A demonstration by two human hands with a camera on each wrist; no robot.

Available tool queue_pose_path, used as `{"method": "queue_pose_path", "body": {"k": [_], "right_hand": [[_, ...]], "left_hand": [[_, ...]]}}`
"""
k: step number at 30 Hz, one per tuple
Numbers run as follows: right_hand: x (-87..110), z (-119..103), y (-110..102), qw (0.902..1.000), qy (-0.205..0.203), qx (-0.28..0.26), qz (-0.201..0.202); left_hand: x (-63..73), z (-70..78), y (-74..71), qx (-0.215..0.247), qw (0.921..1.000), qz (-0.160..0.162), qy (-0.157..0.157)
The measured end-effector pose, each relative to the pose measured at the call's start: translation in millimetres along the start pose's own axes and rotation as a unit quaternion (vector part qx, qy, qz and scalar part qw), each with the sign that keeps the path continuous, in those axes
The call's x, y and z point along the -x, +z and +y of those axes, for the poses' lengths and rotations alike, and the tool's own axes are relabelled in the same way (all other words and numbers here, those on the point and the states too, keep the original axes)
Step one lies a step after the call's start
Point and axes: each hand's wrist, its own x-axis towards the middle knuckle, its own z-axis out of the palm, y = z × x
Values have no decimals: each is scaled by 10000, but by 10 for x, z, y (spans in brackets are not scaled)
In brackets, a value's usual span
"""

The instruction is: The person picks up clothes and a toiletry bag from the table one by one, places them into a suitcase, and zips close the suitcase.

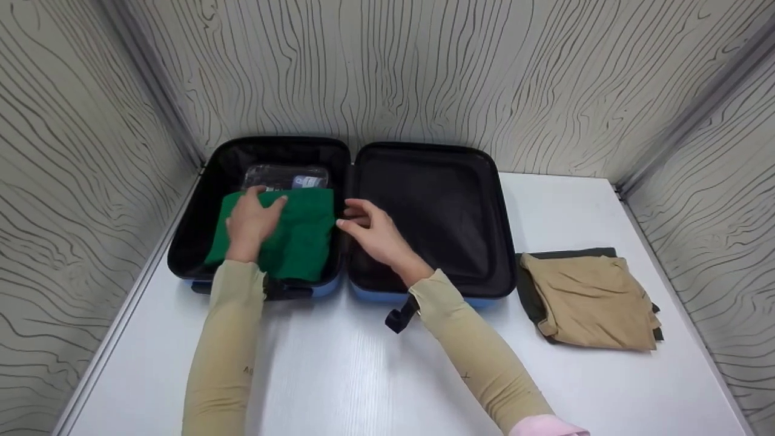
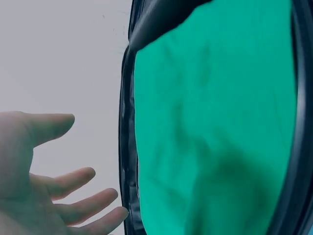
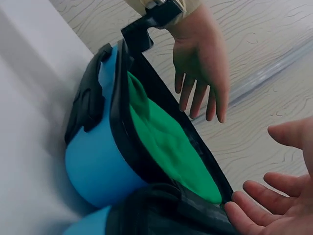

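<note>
A folded green cloth garment (image 1: 303,233) lies in the left half of an open black-lined, blue suitcase (image 1: 430,212). Over the garment's left part is my left hand (image 1: 249,219), fingers spread and relaxed, gripping nothing. In the right wrist view that hand (image 3: 203,68) hangs above the suitcase with its fingers pointing down. My right hand (image 1: 375,233) hovers by the hinge between the two halves, near the garment's right edge. Its fingers are loosely bent with a gap to the thumb, and nothing is between them. Behind the garment sits a clear plastic case (image 1: 281,177) with a label, partly covered.
To the right of the suitcase, a folded tan garment (image 1: 593,300) lies on top of a dark green one (image 1: 531,297) on the white table (image 1: 339,363). Wood-patterned panels (image 1: 424,72) enclose the table at the back and both sides. A black handle (image 3: 88,105) projects from the suitcase's front.
</note>
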Motion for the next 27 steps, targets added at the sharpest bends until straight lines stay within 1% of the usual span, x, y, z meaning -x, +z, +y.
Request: {"method": "queue_pose_path", "body": {"k": [8,13,17,21,24,27], "right_hand": [[25,40,-270,9992,25,238,331],[54,69,-441,9980,62,430,463],[82,116,-573,9959,92,676,592],[121,151,-700,9934,199,915,668],[152,173,-783,9924,251,972,711],[186,206,-859,9907,261,1057,821]], "left_hand": [[50,137,133,-79,9994,187,263],[65,193,213,30,9987,229,457],[79,226,281,18,9981,162,599],[107,262,350,-32,9981,14,609],[139,300,406,-11,9978,-84,652],[174,352,470,47,9969,-136,777]]}}
